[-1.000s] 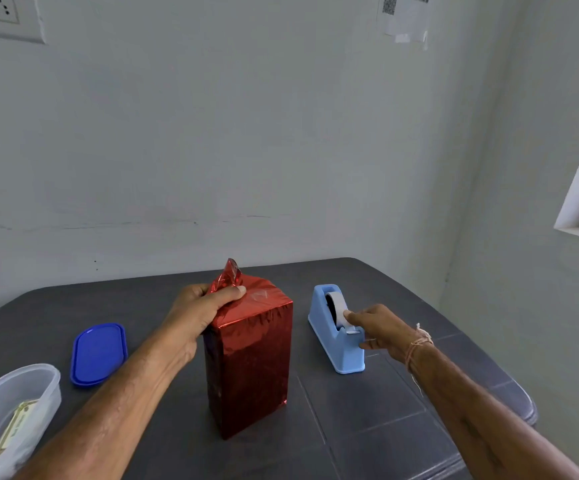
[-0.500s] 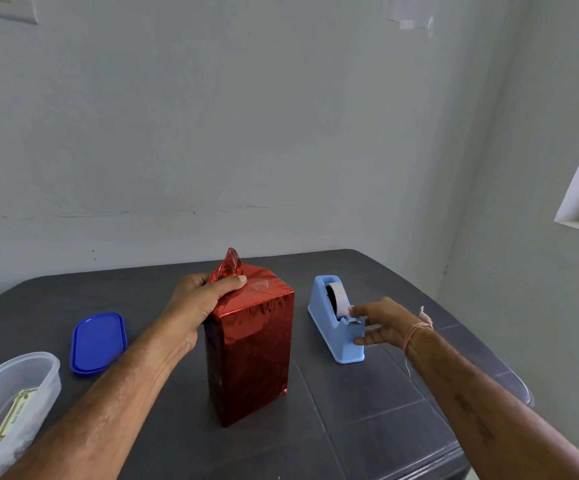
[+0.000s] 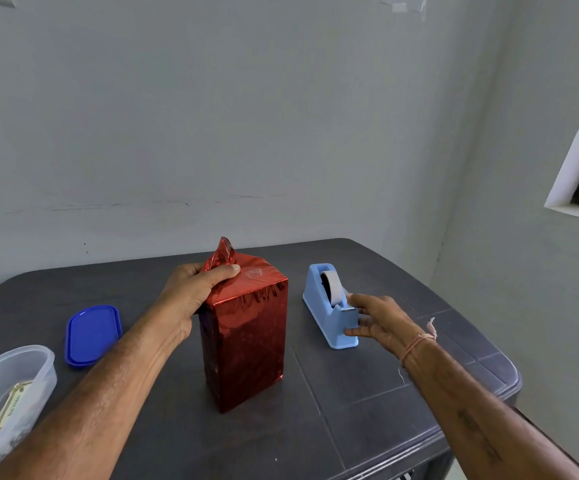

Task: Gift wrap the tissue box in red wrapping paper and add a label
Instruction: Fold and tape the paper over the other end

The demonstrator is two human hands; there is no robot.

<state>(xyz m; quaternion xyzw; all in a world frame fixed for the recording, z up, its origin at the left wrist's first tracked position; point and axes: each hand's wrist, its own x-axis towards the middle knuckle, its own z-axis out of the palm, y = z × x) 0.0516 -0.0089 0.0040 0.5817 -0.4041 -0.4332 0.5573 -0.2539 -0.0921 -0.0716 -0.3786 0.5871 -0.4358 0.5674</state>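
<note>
Tissue box (image 3: pixel 246 337): is standing upright on end near the middle of the table (image 3: pixel 367 427), fully covered in glossy red wrapping paper.
Paper flap (image 3: pixel 224 252): is sticking up, crumpled, from the far left corner of the box top, just above the thumb.
Tape patch (image 3: pixel 253 271): a small clear piece is lying on the top face, just right of the thumb tip.
Left hand (image 3: pixel 191 292): is gripping the upper left edge of the box, with the thumb pressing across the top face and the fingers curling behind.
Right hand (image 3: pixel 376 318): is reaching to the near end of the tape dispenser (image 3: pixel 329 306) with the fingers nearly straight and spread. The index fingertip is touching the cutter end and the thumb is resting against the front face. Whether any tape is being pinched cannot be told.
Tape roll (image 3: pixel 331 287): is sitting in the light blue dispenser, just right of the box and apart from it.
Blue lid (image 3: pixel 92 334): is lying flat on the table, left of the left forearm.
Clear container (image 3: pixel 14 375): is sitting at the near left edge, holding a printed card (image 3: pixel 11 407).
</note>
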